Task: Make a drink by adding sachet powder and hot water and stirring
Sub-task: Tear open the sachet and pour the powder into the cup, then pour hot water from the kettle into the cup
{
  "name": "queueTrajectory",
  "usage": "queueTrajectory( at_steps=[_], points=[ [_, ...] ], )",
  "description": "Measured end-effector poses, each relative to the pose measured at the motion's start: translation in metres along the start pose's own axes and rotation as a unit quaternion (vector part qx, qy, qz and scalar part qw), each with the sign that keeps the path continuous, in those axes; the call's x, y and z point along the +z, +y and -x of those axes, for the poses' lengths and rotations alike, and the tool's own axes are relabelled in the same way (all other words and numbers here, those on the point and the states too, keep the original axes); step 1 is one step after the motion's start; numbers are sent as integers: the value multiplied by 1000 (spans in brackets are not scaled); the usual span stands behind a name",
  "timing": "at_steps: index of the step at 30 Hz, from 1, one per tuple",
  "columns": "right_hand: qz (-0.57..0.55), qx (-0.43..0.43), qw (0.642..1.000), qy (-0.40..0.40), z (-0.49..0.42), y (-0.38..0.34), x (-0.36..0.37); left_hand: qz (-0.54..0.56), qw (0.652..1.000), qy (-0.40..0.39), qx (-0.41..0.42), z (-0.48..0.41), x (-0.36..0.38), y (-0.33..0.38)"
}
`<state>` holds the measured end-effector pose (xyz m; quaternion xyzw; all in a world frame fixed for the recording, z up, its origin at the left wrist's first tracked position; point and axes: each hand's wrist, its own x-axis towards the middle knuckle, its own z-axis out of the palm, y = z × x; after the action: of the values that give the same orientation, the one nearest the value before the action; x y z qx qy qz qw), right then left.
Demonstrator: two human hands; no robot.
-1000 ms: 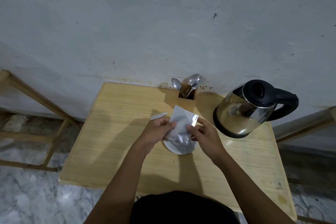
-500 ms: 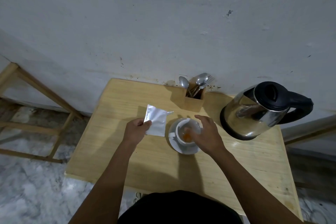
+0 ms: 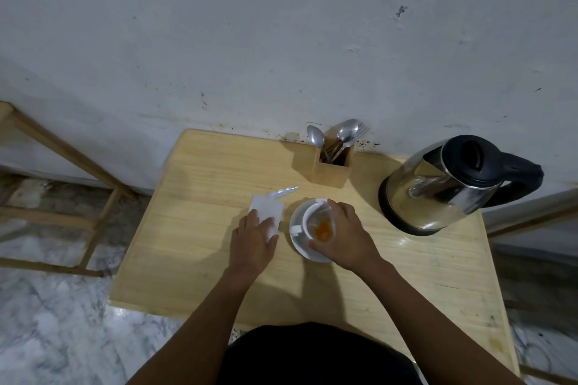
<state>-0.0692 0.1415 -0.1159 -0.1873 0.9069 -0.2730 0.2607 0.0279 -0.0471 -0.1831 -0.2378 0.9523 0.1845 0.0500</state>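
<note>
**Powder in, water and stir still to do**

Status: orange powder point(image 3: 322, 230) sits in the bottom of the cup point(image 3: 316, 219), no liquid visible. So the sachet step looks done; pour and stir are left, as far as I can judge.

Near to far:
- Left hand point(image 3: 253, 239) lies flat, fingers extended, pressing the white sachet point(image 3: 266, 211) onto the table point(image 3: 187, 244), just left of the saucer. Not gripping it, only resting on top. Torn-off strip point(image 3: 281, 192) lies beside the sachet's far edge.
- Right hand point(image 3: 345, 236) is curled loosely around the cup's right side, fingers on the rim and wall, steadying it. Cup stands on the white saucer point(image 3: 297, 242), mid-table.
- Wooden cutlery holder point(image 3: 331, 170) with spoons point(image 3: 345, 131) stands behind the cup at the wall, untouched.
- Kettle point(image 3: 438, 184), lid shut, sits far right, apart from both hands.

Next likely needs: right hand to kettle, then a spoon.
</note>
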Motion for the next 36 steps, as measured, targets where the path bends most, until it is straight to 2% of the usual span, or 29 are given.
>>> queueTrajectory(
  at_steps=[3,9,13,15,18,23,31,34,36],
  points=[
    [-7,5,1000,3,1,-1,1,-30,999,4,10,3,6,-3],
    [-3,8,1000,17,3,-2,4,-17,1000,8,-21,1,6,1],
    [1,-4,1000,22,5,2,0,114,992,63,-6,7,-5,14],
    [-12,-9,999,42,7,6,-6,202,978,52,20,11,-11,27],
    [-57,-19,995,83,17,19,-19,284,957,26,43,16,-14,46],
    [-136,-44,971,193,42,46,-47,330,944,13,-9,15,-7,62],
    [-168,-57,879,443,77,86,-122,325,939,38,-110,13,-9,84],
    [-170,-32,861,478,77,107,-151,339,927,43,-156,12,-6,89],
    [-166,-7,870,465,76,120,-174,347,918,52,-183,12,-5,96]
  ],
)
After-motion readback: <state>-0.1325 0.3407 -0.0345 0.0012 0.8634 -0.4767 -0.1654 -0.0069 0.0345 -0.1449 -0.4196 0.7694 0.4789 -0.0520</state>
